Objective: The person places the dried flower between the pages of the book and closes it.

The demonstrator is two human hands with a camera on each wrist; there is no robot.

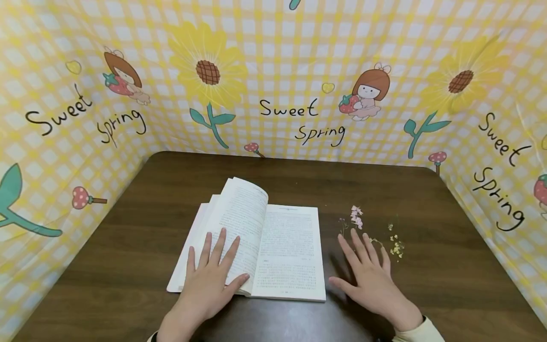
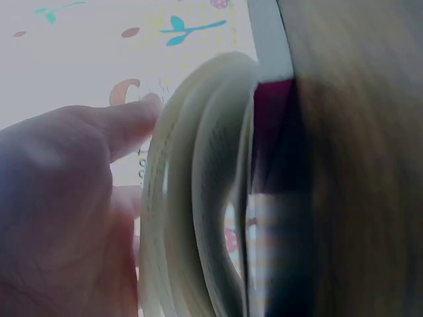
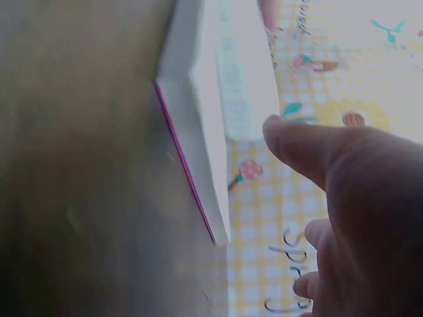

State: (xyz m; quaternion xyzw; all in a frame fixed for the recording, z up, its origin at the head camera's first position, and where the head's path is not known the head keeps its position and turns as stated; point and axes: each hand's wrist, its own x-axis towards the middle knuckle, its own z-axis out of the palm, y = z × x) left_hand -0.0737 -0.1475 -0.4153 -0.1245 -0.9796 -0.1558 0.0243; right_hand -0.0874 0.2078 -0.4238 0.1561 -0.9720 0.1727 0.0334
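Note:
An open book [image 1: 288, 251] with printed pages lies on the dark wooden table. My left hand [image 1: 209, 280] rests on its left-hand pages, fingers straight and spread. Those pages [image 2: 178, 178] bulge upward in a curve beside the hand in the left wrist view. To the right of the book is my right hand [image 1: 369, 275], also with spread fingers and holding nothing. Just beyond its fingertips are a sprig of pink flowers [image 1: 356, 217] and some small yellow flowers [image 1: 396, 247]. The right wrist view shows the book's edge with a magenta cover line [image 3: 185, 165].
The brown table [image 1: 128, 228] has rounded far corners. A yellow checked cloth [image 1: 282, 61] printed with flowers and cartoon girls hangs around its back and both sides. A thin dark sprig [image 1: 342, 224] lies left of the pink flowers.

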